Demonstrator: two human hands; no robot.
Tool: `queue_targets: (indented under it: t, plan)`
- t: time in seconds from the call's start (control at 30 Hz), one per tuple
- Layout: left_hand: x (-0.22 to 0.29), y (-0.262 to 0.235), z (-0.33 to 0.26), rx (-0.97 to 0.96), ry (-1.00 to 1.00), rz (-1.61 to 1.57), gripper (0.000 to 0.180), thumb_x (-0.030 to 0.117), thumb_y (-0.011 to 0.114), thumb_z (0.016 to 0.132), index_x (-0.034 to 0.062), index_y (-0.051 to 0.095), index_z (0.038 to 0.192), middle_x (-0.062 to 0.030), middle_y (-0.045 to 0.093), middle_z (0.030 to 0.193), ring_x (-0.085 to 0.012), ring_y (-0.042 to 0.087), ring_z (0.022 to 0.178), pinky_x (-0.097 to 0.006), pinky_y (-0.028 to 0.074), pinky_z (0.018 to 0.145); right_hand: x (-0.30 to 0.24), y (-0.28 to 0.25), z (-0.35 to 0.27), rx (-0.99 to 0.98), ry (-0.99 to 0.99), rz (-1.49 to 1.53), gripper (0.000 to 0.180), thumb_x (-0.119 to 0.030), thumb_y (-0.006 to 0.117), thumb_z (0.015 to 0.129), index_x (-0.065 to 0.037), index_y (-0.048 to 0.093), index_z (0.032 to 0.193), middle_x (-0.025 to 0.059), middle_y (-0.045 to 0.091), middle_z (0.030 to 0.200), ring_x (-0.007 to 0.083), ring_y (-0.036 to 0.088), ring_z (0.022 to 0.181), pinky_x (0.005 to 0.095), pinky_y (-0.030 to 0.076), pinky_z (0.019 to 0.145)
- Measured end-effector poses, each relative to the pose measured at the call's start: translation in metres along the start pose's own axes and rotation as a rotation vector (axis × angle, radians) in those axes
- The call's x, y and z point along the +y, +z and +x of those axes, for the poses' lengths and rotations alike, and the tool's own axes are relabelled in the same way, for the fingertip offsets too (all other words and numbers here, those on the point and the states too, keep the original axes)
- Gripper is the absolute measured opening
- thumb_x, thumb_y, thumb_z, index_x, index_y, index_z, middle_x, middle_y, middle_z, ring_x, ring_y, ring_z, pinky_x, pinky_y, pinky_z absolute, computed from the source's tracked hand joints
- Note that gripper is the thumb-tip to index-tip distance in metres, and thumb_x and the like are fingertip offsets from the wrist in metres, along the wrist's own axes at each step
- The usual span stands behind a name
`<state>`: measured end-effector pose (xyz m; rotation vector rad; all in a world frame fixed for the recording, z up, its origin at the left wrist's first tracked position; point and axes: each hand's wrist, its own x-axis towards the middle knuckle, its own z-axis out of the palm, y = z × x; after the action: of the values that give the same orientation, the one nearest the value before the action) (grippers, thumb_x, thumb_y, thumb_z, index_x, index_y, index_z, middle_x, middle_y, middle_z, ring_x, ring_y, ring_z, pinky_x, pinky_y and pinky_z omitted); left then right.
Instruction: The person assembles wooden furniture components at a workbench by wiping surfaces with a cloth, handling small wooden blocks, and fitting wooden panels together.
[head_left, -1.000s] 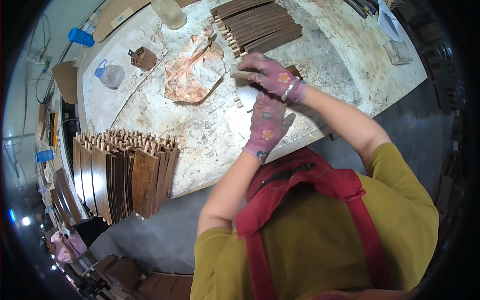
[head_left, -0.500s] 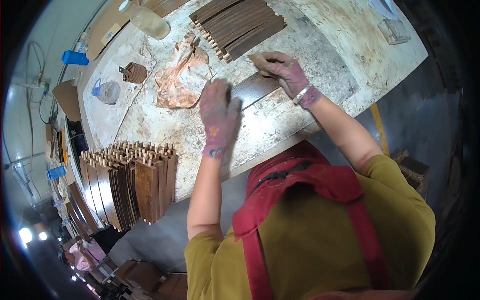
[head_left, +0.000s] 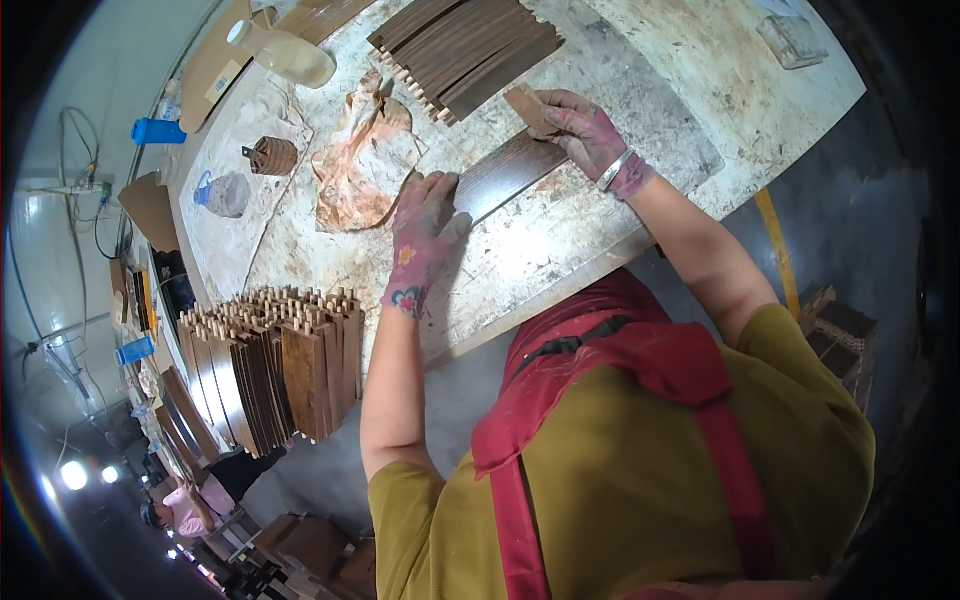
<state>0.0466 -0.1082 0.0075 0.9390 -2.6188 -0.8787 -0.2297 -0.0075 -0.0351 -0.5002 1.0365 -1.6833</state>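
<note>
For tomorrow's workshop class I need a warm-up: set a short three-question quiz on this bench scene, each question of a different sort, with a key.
1. True or false: the left hand presses on one end of the dark wooden board lying on the workbench.
2. Multiple choice: the right hand holds
A. a blue cup
B. a small brown block
C. a clear bottle
3. Fill in: the crumpled orange-stained cloth lies on the person's ____ side of the board.

Key: 1 true; 2 B, a small brown block held at the board's far end; 3 left.
</note>
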Motion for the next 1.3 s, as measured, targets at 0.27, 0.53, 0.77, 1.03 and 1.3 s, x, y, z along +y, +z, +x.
queue_targets:
  t: [0.27,0.53,0.77,1.03,1.3]
  plan:
    - [-0.001,-0.006,0.022,-0.193,0.050,0.310,0.069,0.020,0.080,0.075,0.0162,0.052,0.138,-0.0105,0.053,0.134,-0.0326,0.049,0.126,-0.039,0.042,0.107,0.004,0.000,0.003,0.005,0.016,0.119,0.033,-0.010,0.060,0.096,0.004,0.057,0.126,0.0113,0.064,0.116,0.0179,0.062,0.104,0.0314,0.051,0.093]
    - [-0.014,-0.040,0.062,0.139,-0.157,0.402,0.072,0.041,0.070,0.086,0.0241,0.040,0.149,-0.0139,0.040,0.151,-0.0375,0.031,0.143,-0.048,0.031,0.116,0.002,-0.006,-0.002,-0.009,0.014,0.043,0.040,-0.015,0.059,0.098,0.003,0.050,0.133,0.0143,0.062,0.121,0.0222,0.065,0.104,0.0347,0.055,0.092]
    - [-0.024,-0.035,0.048,0.216,-0.164,0.426,0.037,0.028,0.072,0.082,0.0083,0.070,0.114,-0.0140,0.065,0.101,-0.0342,0.061,0.098,-0.043,0.049,0.089,0.003,-0.008,0.000,-0.013,0.044,0.073,0.044,-0.018,0.063,0.095,0.003,0.051,0.132,0.0128,0.064,0.119,0.0211,0.065,0.104,0.0338,0.053,0.092]
    - [0.074,0.029,0.023,-0.020,0.255,0.338,0.033,0.017,0.071,0.082,0.0053,0.065,0.113,-0.0134,0.061,0.112,-0.0306,0.060,0.102,-0.041,0.052,0.086,-0.004,0.006,-0.001,0.039,0.028,0.012,0.036,-0.016,0.062,0.097,0.004,0.056,0.126,0.0118,0.065,0.114,0.0182,0.065,0.099,0.0321,0.054,0.087]
    - [0.043,-0.008,-0.017,-0.266,0.239,0.572,0.031,0.009,0.057,0.090,0.0091,0.064,0.120,-0.0078,0.061,0.114,-0.0287,0.061,0.096,-0.039,0.053,0.081,0.004,0.001,0.004,0.068,0.036,-0.064,0.035,-0.015,0.060,0.098,0.004,0.055,0.127,0.0129,0.065,0.115,0.0184,0.066,0.100,0.0298,0.056,0.085]
